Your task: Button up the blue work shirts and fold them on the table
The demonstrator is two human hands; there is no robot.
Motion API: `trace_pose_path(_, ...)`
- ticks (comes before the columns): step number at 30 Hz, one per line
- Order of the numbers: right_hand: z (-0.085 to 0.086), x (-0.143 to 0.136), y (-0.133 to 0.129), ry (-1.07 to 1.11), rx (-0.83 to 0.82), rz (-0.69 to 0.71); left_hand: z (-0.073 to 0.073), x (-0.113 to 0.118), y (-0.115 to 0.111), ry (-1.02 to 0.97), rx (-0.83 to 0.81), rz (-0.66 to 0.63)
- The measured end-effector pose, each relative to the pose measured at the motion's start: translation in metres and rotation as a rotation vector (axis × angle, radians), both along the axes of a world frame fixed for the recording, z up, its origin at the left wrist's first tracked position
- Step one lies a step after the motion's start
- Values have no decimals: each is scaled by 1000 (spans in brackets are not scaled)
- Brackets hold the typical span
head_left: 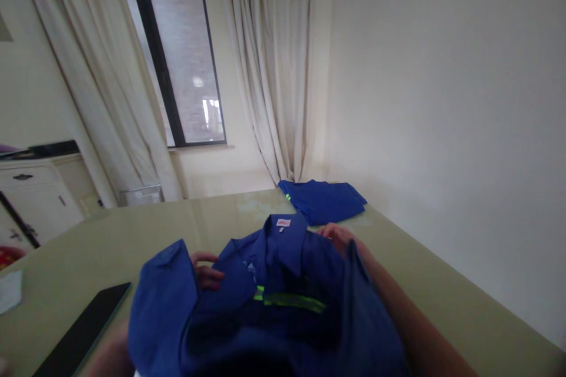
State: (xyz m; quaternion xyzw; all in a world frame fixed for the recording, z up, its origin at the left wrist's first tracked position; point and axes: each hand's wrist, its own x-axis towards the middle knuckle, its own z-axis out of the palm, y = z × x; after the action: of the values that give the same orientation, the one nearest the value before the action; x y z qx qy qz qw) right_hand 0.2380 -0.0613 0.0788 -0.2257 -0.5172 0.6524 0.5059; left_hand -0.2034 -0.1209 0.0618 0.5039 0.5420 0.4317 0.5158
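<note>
A blue work jacket with a collar, a white-and-red neck label and a yellow-green reflective strip is spread in front of me on the table. My left hand is behind a raised blue flap of it, which covers the wrist; its fingers are apart and slightly bent, close to the jacket's shoulder. At the other shoulder, beside the collar, my right hand has its fingers curled on the cloth. Another blue part of the jacket stands up in front of the right wrist. The jacket's near part is dark and blurred.
A second folded blue garment lies at the table's far corner by the wall. On the left are a black flat slab-like object and a white piece at the edge. The pale green table meets a wall on the right.
</note>
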Motion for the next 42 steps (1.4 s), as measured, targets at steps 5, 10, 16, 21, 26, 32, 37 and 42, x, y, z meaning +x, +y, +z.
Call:
trace_pose_path(5,-4,-21,-9,-505,-42,347,0,41,-4,665,44,-466)
trace_pose_path(10,2,-41,-23,-738,129,458,4,60,-11,994,29,-505)
trace_pose_path(16,-26,-78,-41,-1171,475,80,-14,84,-3,1117,-13,-430)
trace_pose_path(21,-33,-92,-41,-1144,632,55,-26,74,6,1069,44,-392)
trace_pose_path(26,25,-87,31,-1107,778,-113,-40,60,21,1128,141,-187)
trace_pose_path(32,89,-74,122,-1130,611,-716,-39,41,29,1271,389,148)
trace_pose_path(37,25,-73,78,-1128,618,-627,-45,26,21,1344,161,60)
trace_pose_path(42,-51,-72,26,-1400,606,-467,-57,26,34,1314,249,60)
